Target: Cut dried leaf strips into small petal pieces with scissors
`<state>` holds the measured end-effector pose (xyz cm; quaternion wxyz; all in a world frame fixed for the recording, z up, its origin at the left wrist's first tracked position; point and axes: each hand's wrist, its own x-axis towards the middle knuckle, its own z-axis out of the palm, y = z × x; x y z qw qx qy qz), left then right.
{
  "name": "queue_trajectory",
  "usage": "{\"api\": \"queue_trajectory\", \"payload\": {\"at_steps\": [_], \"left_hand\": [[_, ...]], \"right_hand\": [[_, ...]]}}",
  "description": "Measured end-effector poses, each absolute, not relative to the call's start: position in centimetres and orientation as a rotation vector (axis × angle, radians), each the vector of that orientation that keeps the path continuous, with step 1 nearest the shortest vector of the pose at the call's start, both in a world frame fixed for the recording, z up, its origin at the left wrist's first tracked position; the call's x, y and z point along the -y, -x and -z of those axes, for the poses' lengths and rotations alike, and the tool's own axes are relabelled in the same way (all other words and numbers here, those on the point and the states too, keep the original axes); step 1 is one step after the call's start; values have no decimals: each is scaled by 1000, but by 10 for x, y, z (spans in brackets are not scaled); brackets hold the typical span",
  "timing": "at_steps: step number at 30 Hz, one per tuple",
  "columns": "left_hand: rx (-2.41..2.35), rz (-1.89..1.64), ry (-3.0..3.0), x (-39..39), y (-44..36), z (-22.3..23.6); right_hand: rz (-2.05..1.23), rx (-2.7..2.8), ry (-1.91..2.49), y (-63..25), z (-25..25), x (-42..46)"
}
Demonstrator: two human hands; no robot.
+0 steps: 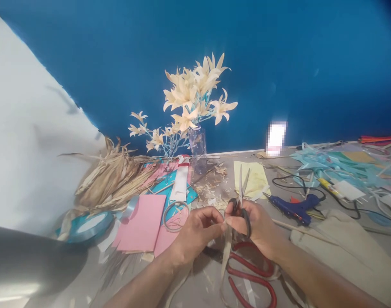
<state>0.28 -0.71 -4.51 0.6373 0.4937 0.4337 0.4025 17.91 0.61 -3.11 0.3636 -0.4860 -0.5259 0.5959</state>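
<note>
My left hand is closed in a pinch, thumb and index finger together at the top of a thin beige strip that hangs down toward the table. Around a pair of small scissors with black handles, my right hand is closed, its fingertips touching those of the left. The blades point up and away from me, slightly apart. Below my hands lie larger scissors with red handles. Fingers partly hide what lies at the pinch itself.
Cream artificial flowers stand in a clear vase. To the left are dried husks, ribbon rolls and pink paper. A blue glue gun with a black cord, yellow paper and beige cloth are on the right.
</note>
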Motion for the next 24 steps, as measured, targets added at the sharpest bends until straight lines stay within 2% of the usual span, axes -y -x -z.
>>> {"api": "queue_trajectory", "payload": {"at_steps": [4,8,16,24], "left_hand": [[-1008,-1162,-986,4,-2,44],[-929,-1332,-814,1,0,42],[-904,-1341,-819,3,-1,44],[-931,-1361,-809,4,-4,44]], "right_hand": [[-1526,1514,1182,-181,38,-6],[-1755,1748,919,-179,50,0],[-1917,1692,852,-173,61,7],[-1921,1679,956,-169,54,8]]}}
